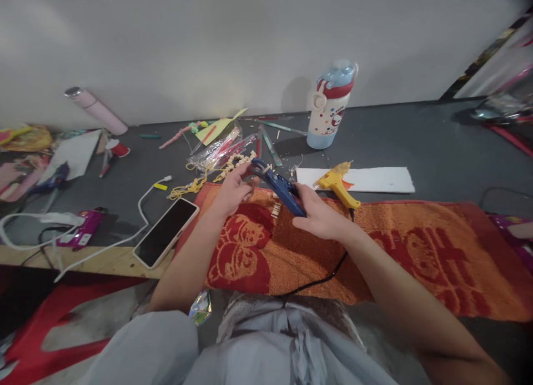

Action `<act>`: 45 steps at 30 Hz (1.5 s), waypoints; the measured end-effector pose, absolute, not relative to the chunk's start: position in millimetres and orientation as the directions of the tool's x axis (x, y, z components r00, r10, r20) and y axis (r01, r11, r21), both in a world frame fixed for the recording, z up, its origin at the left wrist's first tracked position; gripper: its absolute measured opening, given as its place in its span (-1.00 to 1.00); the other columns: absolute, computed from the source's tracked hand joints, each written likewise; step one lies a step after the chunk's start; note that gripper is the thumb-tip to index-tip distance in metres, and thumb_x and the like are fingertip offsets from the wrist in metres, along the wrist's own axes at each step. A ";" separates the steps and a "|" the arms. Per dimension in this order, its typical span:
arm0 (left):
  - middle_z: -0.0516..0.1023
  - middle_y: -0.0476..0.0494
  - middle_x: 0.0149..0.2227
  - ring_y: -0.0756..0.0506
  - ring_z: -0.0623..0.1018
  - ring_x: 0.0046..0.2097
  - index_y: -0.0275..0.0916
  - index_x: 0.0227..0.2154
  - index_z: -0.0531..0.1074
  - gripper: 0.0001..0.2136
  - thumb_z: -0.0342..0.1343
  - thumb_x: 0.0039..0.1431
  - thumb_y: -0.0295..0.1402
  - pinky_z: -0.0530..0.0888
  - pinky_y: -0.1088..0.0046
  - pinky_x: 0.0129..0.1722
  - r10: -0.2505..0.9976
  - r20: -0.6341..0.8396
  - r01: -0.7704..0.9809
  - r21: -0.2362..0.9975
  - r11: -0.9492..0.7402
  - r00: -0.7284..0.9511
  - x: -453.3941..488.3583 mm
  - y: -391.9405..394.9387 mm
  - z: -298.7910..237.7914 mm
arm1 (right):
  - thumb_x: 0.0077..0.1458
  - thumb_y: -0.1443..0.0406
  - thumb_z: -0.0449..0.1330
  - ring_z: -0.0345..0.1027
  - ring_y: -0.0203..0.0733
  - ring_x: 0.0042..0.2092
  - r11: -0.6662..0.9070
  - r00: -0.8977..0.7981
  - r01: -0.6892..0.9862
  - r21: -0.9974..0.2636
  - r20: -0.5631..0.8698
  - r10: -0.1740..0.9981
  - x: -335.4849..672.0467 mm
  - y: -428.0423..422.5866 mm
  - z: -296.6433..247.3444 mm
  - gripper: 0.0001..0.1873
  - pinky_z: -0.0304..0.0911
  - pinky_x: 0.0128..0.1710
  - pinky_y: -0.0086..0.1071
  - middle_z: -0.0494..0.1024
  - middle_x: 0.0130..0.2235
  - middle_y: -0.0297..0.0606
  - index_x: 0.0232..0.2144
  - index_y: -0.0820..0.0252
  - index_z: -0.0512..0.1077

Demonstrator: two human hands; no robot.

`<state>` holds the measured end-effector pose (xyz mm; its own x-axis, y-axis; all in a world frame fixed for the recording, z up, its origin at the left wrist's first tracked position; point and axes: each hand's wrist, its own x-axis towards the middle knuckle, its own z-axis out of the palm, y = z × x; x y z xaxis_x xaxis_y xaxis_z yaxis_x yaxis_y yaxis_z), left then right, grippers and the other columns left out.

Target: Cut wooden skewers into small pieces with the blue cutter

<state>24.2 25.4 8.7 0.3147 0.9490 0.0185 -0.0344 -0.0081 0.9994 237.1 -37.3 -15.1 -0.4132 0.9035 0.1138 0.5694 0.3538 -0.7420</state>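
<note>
My right hand (pixel 318 213) is closed round the blue handles of a pair of pliers (pixel 280 188), whose jaws point up and left. My left hand (pixel 233 191) pinches a cream beaded strand (pixel 233 164) right at the plier jaws. Both hands hover over an orange and red towel (pixel 416 251) spread on the grey table. A yellow glue gun (pixel 338 186) lies just right of my right hand, its black cord running down toward my lap.
A white phone (pixel 165 231) on a white cable lies left of the towel. A printed water bottle (pixel 331 104) stands at the back, a white foam strip (pixel 375 179) before it. Craft sticks, bags and yellow cord (pixel 185 189) litter the back left. A pink flask (pixel 96 109) leans on the wall.
</note>
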 end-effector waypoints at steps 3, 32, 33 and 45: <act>0.44 0.00 -0.37 0.25 0.12 -0.68 -0.28 -0.32 0.37 -0.71 0.25 -0.18 -0.40 0.04 0.64 -0.74 0.968 0.000 -0.042 0.999 0.010 0.249 26.8 25.4 8.1 | -0.12 0.21 0.12 0.17 0.24 0.05 0.352 -0.372 0.588 -0.728 0.142 0.917 235.6 -37.2 -18.3 -0.26 0.08 0.06 0.13 0.30 0.00 0.13 0.12 0.38 0.06; 0.43 0.05 -0.59 0.16 0.27 -0.71 -0.25 -0.47 0.27 -0.64 0.31 -0.15 -0.16 0.04 0.65 -0.77 0.981 0.007 -0.058 0.998 0.004 0.194 25.9 20.4 13.3 | -0.17 0.24 0.16 0.32 0.19 0.02 0.347 -0.377 0.515 -0.784 0.156 0.913 240.9 -33.9 -7.9 -0.29 0.22 0.02 0.03 0.42 0.02 0.08 0.09 0.35 0.19; 0.43 0.04 -0.58 0.15 0.29 -0.70 -0.25 -0.47 0.28 -0.66 0.29 -0.13 -0.16 0.05 0.65 -0.78 0.984 0.023 -0.035 0.999 -0.017 0.174 26.2 20.7 12.4 | -0.16 0.24 0.15 0.34 0.18 0.01 0.334 -0.369 0.520 -0.787 0.146 0.918 239.7 -34.4 -7.7 -0.30 0.23 0.01 0.01 0.43 0.01 0.08 0.08 0.36 0.20; 0.44 0.05 -0.56 0.13 0.31 -0.68 -0.23 -0.49 0.32 -0.84 0.17 0.01 -0.29 0.21 0.61 -0.72 0.967 0.222 0.126 0.963 -0.237 0.121 26.0 25.0 4.6 | -0.12 0.26 0.15 0.42 -0.05 -0.25 0.266 -0.286 0.589 -0.763 0.111 0.952 232.4 -35.7 -2.1 -0.44 0.29 -0.23 -0.24 0.54 -0.17 -0.04 -0.02 0.36 0.34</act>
